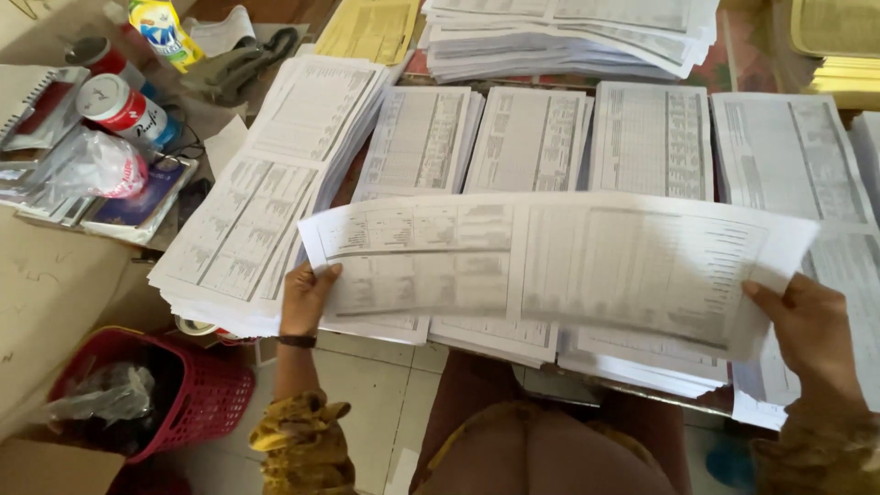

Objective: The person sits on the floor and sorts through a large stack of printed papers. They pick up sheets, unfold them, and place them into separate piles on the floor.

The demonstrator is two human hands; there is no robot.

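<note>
A wide printed sheet (568,266), white with grey blocks of fine tabular print too blurred to make out, is held flat above the near edge of a table covered in paper stacks. The left hand (307,298) pinches its lower left corner, thumb on top and fingers curled beneath; the right hand (811,335) clamps the lower right edge the same way, thumb lying across the paper. The sheet's long axis runs left to right across the view, its right end tipped slightly lower and nearer, and its top edge faces away from the person. Beneath and beyond it lie several stacks of printed pages (532,137) side by side, each with its long side running away from the person, and one thicker stack (266,192) slants at the left. At the far left stand a red-and-white round canister (119,108) lying on its side, a clear plastic bag (92,165) with something pink inside, and a yellow and blue bottle (165,32) near the top edge. A yellow sheaf of paper (371,27) lies at the back. A red plastic basket (183,394) sits on the floor at lower left.
</note>
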